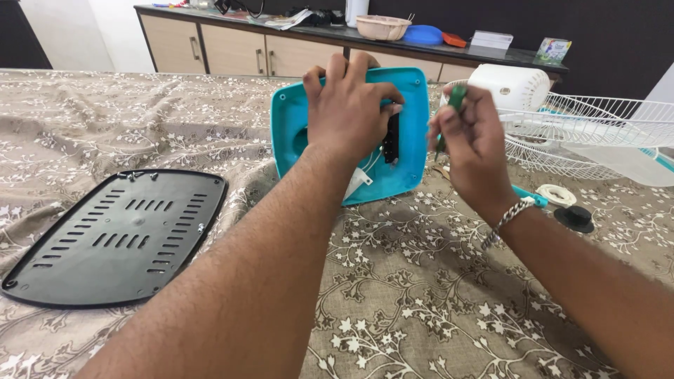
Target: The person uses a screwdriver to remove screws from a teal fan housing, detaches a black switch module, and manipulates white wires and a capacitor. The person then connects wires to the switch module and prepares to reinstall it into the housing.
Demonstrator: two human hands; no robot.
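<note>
Slotted base plate point(116, 238) near left on the table point(421, 309); upright base housing point(414, 140) centre; fan guards point(597, 126) far right; round cap point(574, 218) near them

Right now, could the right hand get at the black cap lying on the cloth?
Probably yes. The black cap lies in the open on the cloth, just right of the right hand, with nothing between them. But that hand already holds a green screwdriver.

Head camera, close, down over bed point(421, 302)
</note>
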